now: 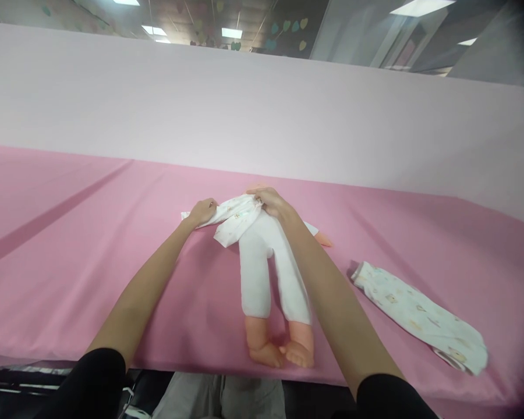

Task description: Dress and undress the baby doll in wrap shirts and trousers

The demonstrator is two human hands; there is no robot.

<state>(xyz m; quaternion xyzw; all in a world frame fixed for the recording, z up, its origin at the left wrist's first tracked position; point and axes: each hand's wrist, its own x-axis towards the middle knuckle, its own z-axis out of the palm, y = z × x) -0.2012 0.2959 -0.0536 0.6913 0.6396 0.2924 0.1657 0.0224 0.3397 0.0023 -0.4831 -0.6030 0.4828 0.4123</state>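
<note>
A baby doll (255, 273) with a white cloth body lies on its back, its bare feet toward me. Across its chest and one arm is a white printed baby shirt (233, 227), bunched up. My left hand (204, 212) is closed on the shirt's sleeve, out to the left of the doll. Near the doll's neck, my right hand (271, 201) pinches the shirt's upper edge. Most of the doll's head is hidden behind my right hand and the cloth. The doll's other arm sticks out to the right, past my forearm.
Folded white printed baby pants (419, 314) lie to the right of the doll. A pink sheet (91, 250) covers the table, with its front edge close to my lap. A white wall panel (244, 110) rises along the back.
</note>
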